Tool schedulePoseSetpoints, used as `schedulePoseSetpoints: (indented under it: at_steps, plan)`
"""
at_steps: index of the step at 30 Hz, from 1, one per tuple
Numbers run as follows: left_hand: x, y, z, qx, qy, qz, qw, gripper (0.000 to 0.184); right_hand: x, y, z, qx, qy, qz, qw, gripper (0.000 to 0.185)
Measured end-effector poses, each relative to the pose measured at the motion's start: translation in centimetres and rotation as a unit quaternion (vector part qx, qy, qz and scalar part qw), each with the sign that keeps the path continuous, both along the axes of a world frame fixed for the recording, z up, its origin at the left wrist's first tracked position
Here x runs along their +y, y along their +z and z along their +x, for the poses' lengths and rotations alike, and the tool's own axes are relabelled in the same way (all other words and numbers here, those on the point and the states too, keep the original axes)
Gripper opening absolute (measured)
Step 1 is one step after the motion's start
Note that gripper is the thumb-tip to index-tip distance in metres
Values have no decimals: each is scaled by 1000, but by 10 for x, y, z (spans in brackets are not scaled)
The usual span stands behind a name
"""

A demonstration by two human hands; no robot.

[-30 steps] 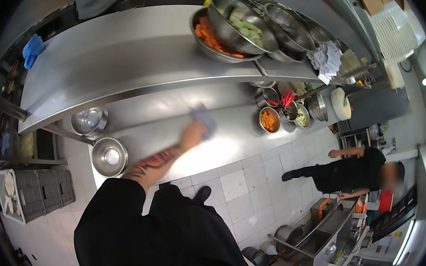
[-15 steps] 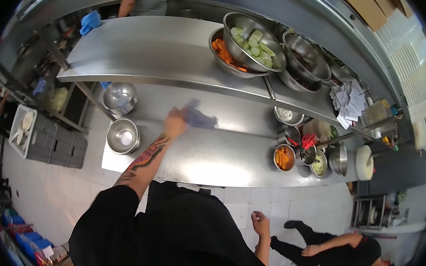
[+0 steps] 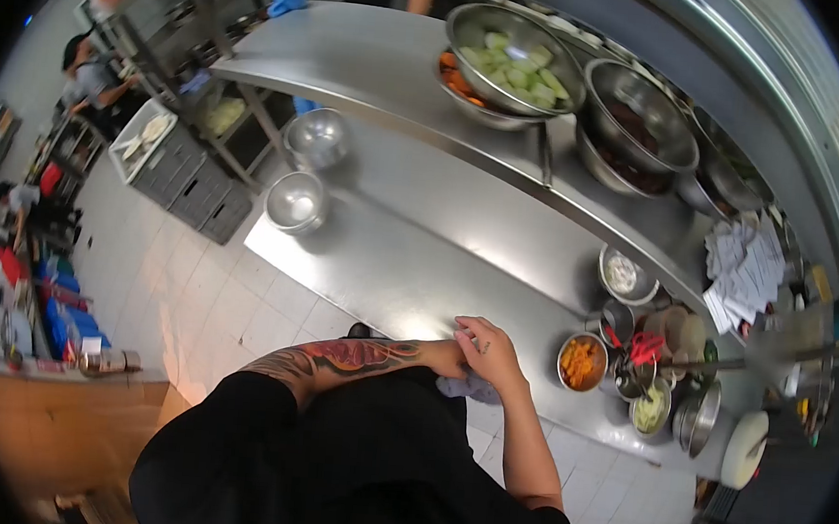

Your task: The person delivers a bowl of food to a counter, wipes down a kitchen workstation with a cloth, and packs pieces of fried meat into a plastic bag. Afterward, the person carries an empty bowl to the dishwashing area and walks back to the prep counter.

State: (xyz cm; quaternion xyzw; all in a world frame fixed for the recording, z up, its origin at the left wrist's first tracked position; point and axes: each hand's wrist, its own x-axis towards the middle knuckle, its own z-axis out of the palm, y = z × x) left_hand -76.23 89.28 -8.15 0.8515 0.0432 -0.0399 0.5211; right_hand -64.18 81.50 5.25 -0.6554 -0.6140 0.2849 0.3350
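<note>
My left hand (image 3: 448,359), at the end of the tattooed arm, is closed on a grey-blue cloth (image 3: 474,388) that hangs below both hands at the front edge of the steel table (image 3: 410,261). Against it, partly over it, lies my right hand (image 3: 491,350), its fingers bent; whether it also grips the cloth is hidden. Right of the hands are a bowl of chopped orange food (image 3: 581,362), a bowl of pale green slices (image 3: 649,408) and red-handled scissors (image 3: 645,348).
Steel bowls (image 3: 296,202) stand at the table's left end. The upper shelf (image 3: 357,50) carries a bowl of cut green vegetables (image 3: 515,71), more bowls (image 3: 640,115) and paper slips (image 3: 742,268). A grey crate (image 3: 194,180) is at left. Other people are in the background.
My left hand has come back from the middle of the table to its front edge with the cloth. My right hand has risen to meet it. The view has turned.
</note>
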Motion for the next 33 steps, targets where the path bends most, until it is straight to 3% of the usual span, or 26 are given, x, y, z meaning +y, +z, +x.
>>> schedulePoseSetpoints:
  at_steps: [1, 2, 3, 5, 7, 9, 11, 13, 16, 17, 19, 21, 22, 24, 27, 29, 30, 33]
  plan:
    - [-1, -13, 1, -87, 47, -57, 993, 41, 5, 7, -3, 2, 18, 4, 1000, 25]
    - [8, 34, 1, -82, 91, -96, 988, 35, 8, 14, -6, 31, 13, 31, 999, 23]
    - [18, 38, -3, -85, 106, -93, 986, 35, 11, 20, -9, 60, 8, 56, 997, 22]
    - [35, 45, -21, -97, 242, -132, 956, 34, 6, 28, -18, 92, -24, 108, 990, 20]
    - [64, 76, -53, -137, 284, 14, 949, 35, -8, 23, -23, 125, -57, 157, 978, 18]
    - [75, 111, -88, -92, 374, 78, 920, 39, -25, 2, -27, 273, -146, 85, 947, 17]
    - [82, 99, -119, -92, 428, 120, 891, 40, -39, -18, -27, 281, -152, 50, 946, 17]
    - [85, 84, -134, -93, 481, 161, 857, 41, -47, -31, -29, 131, -124, -37, 983, 17]
    - [71, 75, -154, -134, 496, 122, 849, 39, -52, -41, -40, 12, -53, -19, 998, 20]
    - [64, 81, -159, -135, 450, 145, 870, 36, -52, -42, -44, -44, -13, -2, 999, 21]
    - [60, 80, -172, -141, 408, 168, 886, 33, -47, -44, -54, -20, -2, -60, 998, 26]
    - [65, 69, -194, -52, 363, 166, 916, 30, -39, -48, -71, -120, 18, -90, 989, 31]
    - [69, 65, -207, -55, 362, 168, 915, 30, -34, -47, -79, -124, 18, -158, 979, 40]
    - [78, 52, -238, -32, 388, 152, 908, 27, -27, -68, -93, -155, -3, -157, 975, 42]
    - [88, 10, -297, -30, 446, 106, 888, 26, -18, -92, -114, -185, -45, -184, 964, 48]
    - [89, -6, -341, 48, 463, 81, 881, 25, -18, -110, -126, -231, -39, -223, 946, 49]
    - [90, -32, -367, 71, 457, 111, 880, 26, -19, -112, -134, -288, -40, -211, 933, 53]
    - [82, -132, -445, 153, 421, 137, 883, 30, -15, -119, -142, -317, -51, -216, 922, 65]
